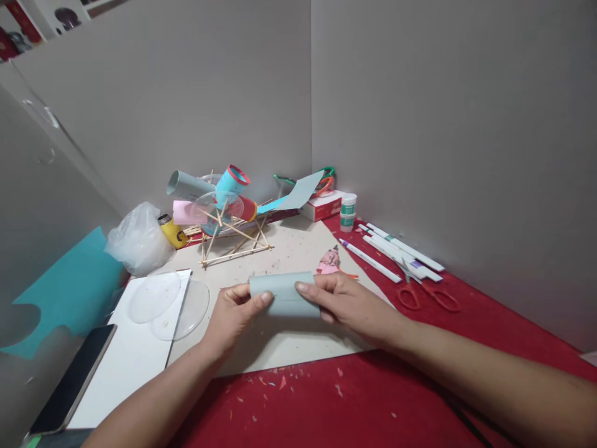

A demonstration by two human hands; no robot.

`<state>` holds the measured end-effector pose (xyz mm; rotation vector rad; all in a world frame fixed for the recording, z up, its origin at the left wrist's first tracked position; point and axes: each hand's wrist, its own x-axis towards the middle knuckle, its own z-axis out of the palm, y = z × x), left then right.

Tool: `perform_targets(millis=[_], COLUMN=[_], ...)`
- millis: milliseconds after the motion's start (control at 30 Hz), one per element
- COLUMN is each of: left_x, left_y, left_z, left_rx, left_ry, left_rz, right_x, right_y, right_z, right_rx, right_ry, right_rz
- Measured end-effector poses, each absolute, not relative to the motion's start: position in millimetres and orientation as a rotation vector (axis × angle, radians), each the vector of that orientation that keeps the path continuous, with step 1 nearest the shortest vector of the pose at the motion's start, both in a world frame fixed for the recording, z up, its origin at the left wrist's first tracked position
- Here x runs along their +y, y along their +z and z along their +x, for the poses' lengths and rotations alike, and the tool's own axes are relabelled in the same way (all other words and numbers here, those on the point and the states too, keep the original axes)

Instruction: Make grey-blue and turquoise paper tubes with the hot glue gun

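Note:
A grey-blue paper tube (285,302) is held sideways above the pale board (252,358). My left hand (240,314) grips its left end, thumb on the near face. At the right end, my right hand (342,302) pinches it with the thumb pressed near a seam. The fingers behind the tube are partly hidden. Beyond the tube stands a wooden-stick frame (236,254) carrying a wheel with clear discs and several paper tubes, among them a grey one (193,185), a blue one with a red rim (228,190) and a pink one (186,212).
Red-handled scissors (426,294) and several white markers (373,261) lie at the right. Two small tubs (347,211) are stacked by a red-and-white box (324,206). Clear discs (186,314), a phone (74,379) and a plastic bag (140,239) are at the left. Paper scraps dot the red cloth (289,410).

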<state>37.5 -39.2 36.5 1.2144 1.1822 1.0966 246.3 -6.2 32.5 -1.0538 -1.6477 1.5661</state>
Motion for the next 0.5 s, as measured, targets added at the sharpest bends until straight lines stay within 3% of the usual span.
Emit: perform_targets(millis=[300,500], left_x=[-23.1,-26.1], left_y=[28.9,28.9], left_z=[28.2,30.1], left_rx=[1.227,1.119], left_ry=[1.445,1.302], left_rz=[1.060,1.128], right_x=[1.1,3.1], right_y=[40.2,40.9], right_z=[247.8,246.3], right_rx=[-1.116,-0.854], right_ry=[1.769,2.042], right_rz=[-0.852,-0.835])
